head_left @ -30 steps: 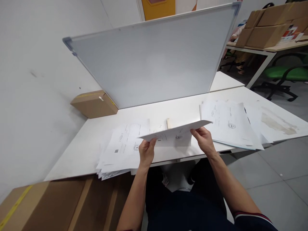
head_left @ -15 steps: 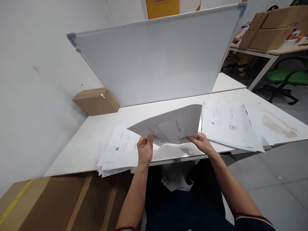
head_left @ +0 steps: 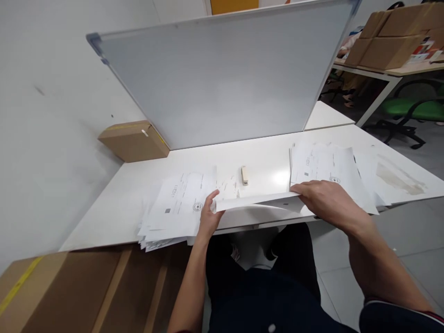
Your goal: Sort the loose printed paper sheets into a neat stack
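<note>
A printed sheet of paper (head_left: 256, 200), seen almost edge-on, is held above the front edge of the white table (head_left: 263, 148). My left hand (head_left: 209, 217) is at its left end, thumb below and a finger raised above the edge. My right hand (head_left: 322, 199) pinches the right end from above; whether more than one sheet is there I cannot tell. A stack of printed papers (head_left: 180, 199) lies by my left hand. Another paper stack (head_left: 326, 162) lies partly under my right hand. Behind the held sheet is a small cream oblong block (head_left: 244, 175) with a dark-marked end.
A whiteboard (head_left: 225, 83) stands along the table's back. A cardboard box (head_left: 135, 143) leans by the wall, and larger cartons (head_left: 86, 286) stand at the lower left. To the right are a green chair (head_left: 412, 106) and another desk with stacked boxes (head_left: 388, 46).
The held paper has tipped from showing its printed face to nearly edge-on and come lower. My right hand has shifted right and turned over it. The cream block now shows.
</note>
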A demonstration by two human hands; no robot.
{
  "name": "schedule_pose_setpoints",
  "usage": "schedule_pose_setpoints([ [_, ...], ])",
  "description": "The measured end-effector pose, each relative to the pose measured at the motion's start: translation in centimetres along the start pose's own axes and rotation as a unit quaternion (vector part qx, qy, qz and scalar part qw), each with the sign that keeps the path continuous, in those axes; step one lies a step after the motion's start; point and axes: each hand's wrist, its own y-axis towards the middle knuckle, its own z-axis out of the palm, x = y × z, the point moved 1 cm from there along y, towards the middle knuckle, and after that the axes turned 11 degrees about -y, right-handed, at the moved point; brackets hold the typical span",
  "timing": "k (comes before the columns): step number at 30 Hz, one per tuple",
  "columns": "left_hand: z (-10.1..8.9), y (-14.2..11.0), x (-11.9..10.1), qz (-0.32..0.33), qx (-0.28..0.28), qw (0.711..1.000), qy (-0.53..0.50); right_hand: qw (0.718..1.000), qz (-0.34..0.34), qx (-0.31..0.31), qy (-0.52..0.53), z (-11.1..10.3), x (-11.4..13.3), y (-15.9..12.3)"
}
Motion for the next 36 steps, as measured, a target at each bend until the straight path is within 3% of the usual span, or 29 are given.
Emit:
schedule_pose_setpoints([
  [3, 0.8, -0.1, 0.9, -0.018, 0.111, 0.994, -0.017, 0.997, -0.022, 0.058, -0.036, 0.3, 0.6, 0.2],
  [5, 1.1, -0.1, 1.3, -0.013, 0.146, 0.988, -0.037, 0.997, -0.024, 0.062, -0.045, 0.3, 0.6, 0.2],
  [10, 1.3, 0.2, 0.8, -0.004, 0.069, 0.996, -0.053, 0.999, -0.016, 0.027, -0.037, 0.3, 0.1, 0.2],
  [17, 1.1, 0.4, -0.4, -0.037, 0.034, 0.997, -0.055, 0.995, 0.011, -0.013, 0.095, 1.0, -0.3, 0.0],
  [20, 0.6, 1.1, -1.2, -0.019, -0.047, 0.989, -0.139, 0.986, 0.026, -0.035, 0.161, 0.3, -1.5, -0.5],
  [22, 0.7, 1.7, -1.8, -0.023, -0.091, 0.964, -0.248, 0.974, 0.048, -0.028, 0.219, 0.3, -2.2, -0.6],
  [25, 1.7, 1.7, -2.2, -0.076, -0.073, 0.919, -0.38, 0.93, 0.112, 0.017, 0.351, 2.1, -2.4, -0.6],
  [27, 2.8, 0.9, -2.1, -0.132, -0.027, 0.904, -0.407, 0.869, 0.164, 0.073, 0.462, 4.7, -1.8, -0.8],
  [30, 4.5, -1.0, -1.4, -0.229, 0.042, 0.9, -0.369, 0.766, 0.238, 0.15, 0.578, 9.6, 0.2, -2.3],
  [33, 5.4, -2.4, -0.4, -0.302, 0.068, 0.91, -0.277, 0.709, 0.279, 0.189, 0.62, 13.3, 2.3, -4.7],
  [36, 5.6, -2.9, 0.3, -0.323, 0.065, 0.916, -0.229, 0.656, 0.271, 0.207, 0.674, 14.8, 3.7, -6.7],
])
